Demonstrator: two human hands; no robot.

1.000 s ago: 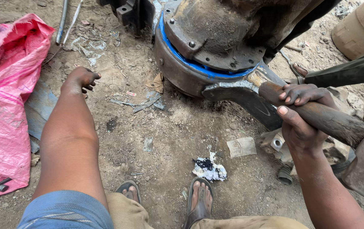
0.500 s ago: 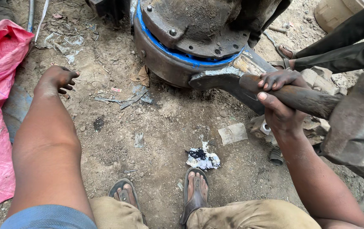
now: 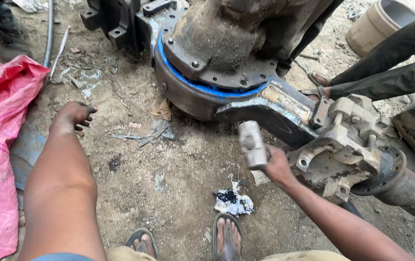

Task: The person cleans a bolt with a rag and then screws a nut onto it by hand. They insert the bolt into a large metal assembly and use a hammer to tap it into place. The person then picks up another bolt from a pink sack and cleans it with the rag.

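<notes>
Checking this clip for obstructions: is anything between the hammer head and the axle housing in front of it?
Nothing visible. The right hand holds the hammer raised, and only bare dirt shows in the gap to the axle housing. The left hand rests on the ground, away to the side.

Outdoor repair yard, dirt ground (image 3: 135, 183), axle housing (image 3: 226, 63)

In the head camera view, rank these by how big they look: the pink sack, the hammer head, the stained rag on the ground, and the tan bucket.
1. pink sack
2. tan bucket, partly cut off by the frame
3. stained rag and hammer head: too alike to rank, and the hammer is nearer the camera.
</notes>
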